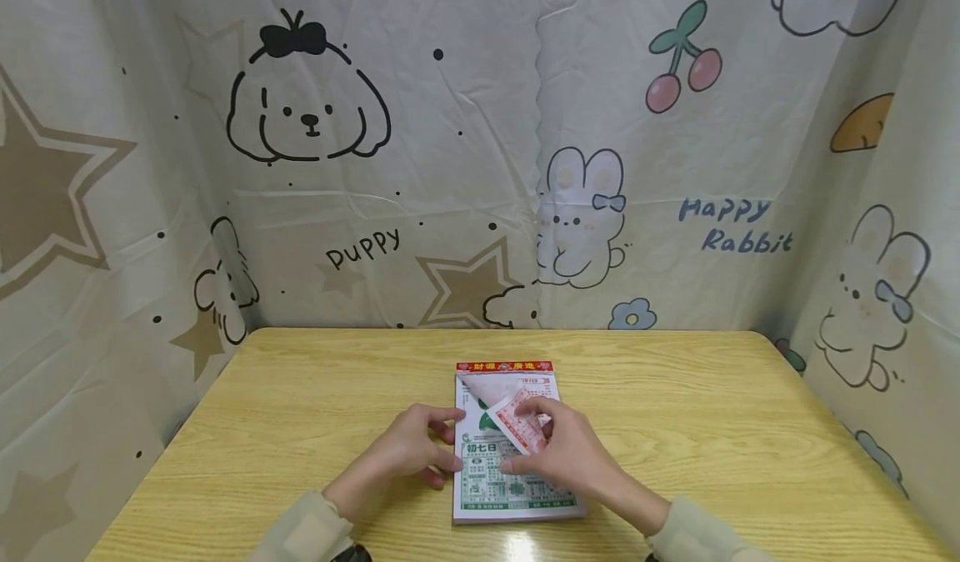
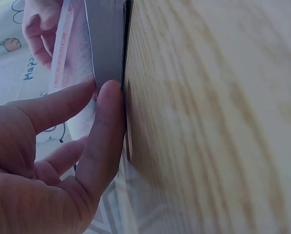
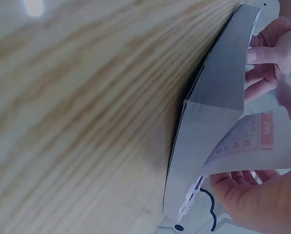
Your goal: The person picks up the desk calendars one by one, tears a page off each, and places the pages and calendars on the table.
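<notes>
A thick tear-off calendar [image 1: 491, 495] lies flat on the table, with a red header strip [image 1: 504, 367] along its far end and green print on its page. My right hand [image 1: 566, 449] curls its fingers round a lifted top sheet [image 1: 517, 418], which is folded back diagonally and shows red print. Below that sheet, the thumb is over the green page. At the calendar's left side, my left hand [image 1: 408, 444] rests spread fingertips along the edge. The left wrist view shows those fingertips against the stacked page edges [image 2: 107, 44]. From the right wrist, the sheet [image 3: 277, 141] bends up off the pad.
The calendar is on a light wood-grain table [image 1: 337, 378]. Fabric curtains [image 1: 465, 87] with cartoon prints stand behind the table and along both sides.
</notes>
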`<state>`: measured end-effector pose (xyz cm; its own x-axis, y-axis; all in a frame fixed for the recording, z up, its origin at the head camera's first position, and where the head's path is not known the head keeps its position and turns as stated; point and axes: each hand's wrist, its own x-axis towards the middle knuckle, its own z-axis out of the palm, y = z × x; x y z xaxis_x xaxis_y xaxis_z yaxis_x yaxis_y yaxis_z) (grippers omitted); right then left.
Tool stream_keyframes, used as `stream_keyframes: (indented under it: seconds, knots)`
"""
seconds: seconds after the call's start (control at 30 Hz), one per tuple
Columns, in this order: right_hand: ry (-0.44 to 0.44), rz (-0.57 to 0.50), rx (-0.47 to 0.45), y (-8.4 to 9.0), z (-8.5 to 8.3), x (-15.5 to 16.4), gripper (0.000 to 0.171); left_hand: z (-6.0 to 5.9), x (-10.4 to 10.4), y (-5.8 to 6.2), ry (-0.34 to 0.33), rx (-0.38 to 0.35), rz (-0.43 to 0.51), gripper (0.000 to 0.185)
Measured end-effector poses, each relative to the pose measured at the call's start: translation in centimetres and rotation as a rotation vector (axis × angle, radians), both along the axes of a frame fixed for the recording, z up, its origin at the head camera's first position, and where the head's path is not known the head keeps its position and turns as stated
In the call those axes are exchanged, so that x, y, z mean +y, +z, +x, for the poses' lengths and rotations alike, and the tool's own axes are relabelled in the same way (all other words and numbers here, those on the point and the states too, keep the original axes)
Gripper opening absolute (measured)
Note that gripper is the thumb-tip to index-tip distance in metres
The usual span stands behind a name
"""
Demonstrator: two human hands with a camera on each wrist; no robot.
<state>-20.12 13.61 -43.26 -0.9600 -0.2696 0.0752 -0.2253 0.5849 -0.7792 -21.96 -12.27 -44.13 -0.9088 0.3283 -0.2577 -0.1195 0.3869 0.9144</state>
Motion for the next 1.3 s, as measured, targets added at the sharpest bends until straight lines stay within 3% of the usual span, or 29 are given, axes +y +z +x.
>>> stream_keyframes:
  seconds: [0.17, 0.5, 0.9, 1.1, 1.3]
  knots:
    - [0.014, 0.005, 0.009, -0.3, -0.2, 0.0, 0.076, -0.1, 0.0, -0.1, -0.001, -0.011, -0.01, 0.072]
    - [-0.061, -0.06, -0.015, 0.6, 0.1, 0.0, 0.035, -0.6, -0.5, -0.3, 0.027, -0.082, 0.058, 0.067]
    - [-0.156, -0.101, 0.046, 0.3, -0.4, 1.0, 0.023, -1.3, -1.4, -1.0, -0.037, -0.096, 0.137, 0.067]
    - [-0.262, -0.187, 0.027, 0.5, -0.7, 1.5, 0.035, -1.3, -1.3, -0.9, -0.039, -0.094, 0.118, 0.067]
    - [-0.286, -0.256, -0.011, 0.6, -0.8, 2.1, 0.051, -1.0, -0.9, -0.9, -0.02, -0.091, 0.121, 0.067]
